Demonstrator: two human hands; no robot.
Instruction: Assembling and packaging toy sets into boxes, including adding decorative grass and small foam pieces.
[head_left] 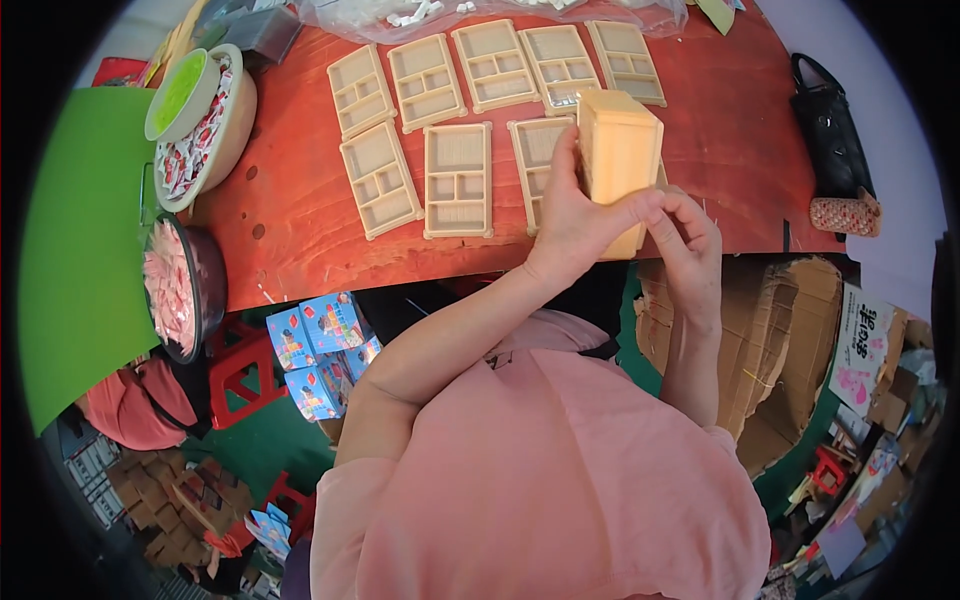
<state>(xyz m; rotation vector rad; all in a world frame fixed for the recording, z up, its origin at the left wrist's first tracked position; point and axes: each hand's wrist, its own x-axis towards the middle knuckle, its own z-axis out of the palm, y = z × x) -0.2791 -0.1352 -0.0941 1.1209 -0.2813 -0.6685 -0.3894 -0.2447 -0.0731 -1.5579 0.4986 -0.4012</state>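
My left hand (578, 225) is wrapped round a tan, box-shaped plastic piece (622, 150), held upright above the table's near edge. Its colour matches the trays, but I cannot tell whether it is one box or a stack. Close to its lower right side, the fingers of my right hand (688, 245) are pinched together by the left thumb tip. What they hold, if anything, is too small to make out. Several beige compartment trays lie in two rows beyond and left of my hands, among them a front-row tray (458, 180) and a back-row tray (428, 82). The held piece partly covers the trays behind it.
On the red table (290, 200), a cream basin (240, 120) of small wrapped packets carries a green-lined bowl (180, 95). A dark tub (208, 285) of pink packets is at the left edge. A black bag (832, 130) lies right. Below are blue printed boxes (312, 395) and an open carton (735, 300).
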